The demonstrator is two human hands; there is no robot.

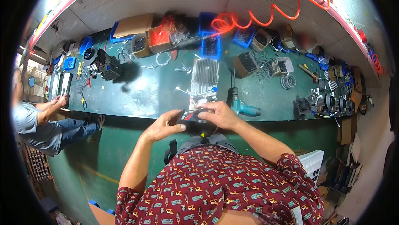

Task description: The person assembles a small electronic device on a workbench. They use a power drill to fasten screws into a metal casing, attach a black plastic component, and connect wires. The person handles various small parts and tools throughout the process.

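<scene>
Pinching a small black rectangular piece (181, 116) between the thumb and fingers of the left hand (160, 127), over the front edge of a long dark-green workbench (143, 96). Gripping a dark rounded part (201, 114) with the right hand (224, 116), thumb and fingers closed on it, too covered to tell its full outline. Showing thin red wires (188, 117) in the gap between the two hands. Holding the hands near each other but apart, wearing a dark red short-sleeved shirt (208, 175) printed with small figures. Facing a silver-grey finned metal housing (205, 73), lying on the bench straight ahead, with its near end just beside the right fingertips. Seeing a white connector (178, 88) left of that near end and a blue connector (214, 89) on its right side. Having a teal-and-black power drill (245, 108) lying near the right hand, pointing its bit toward the back of the bench. Looking further across to blue plastic bins (210, 47), an open brown box of bright red parts (159, 37) and a coiled red hose (224, 22). Having a dark motor assembly with a black disc (106, 66) standing well to the left, near yellow-handled pliers (84, 101). Sharing the far left with another person in a grey-blue shirt (39, 127), and the right with a wooden-handled hammer (308, 72) and a cluster of finned motor assemblies (326, 101).
</scene>
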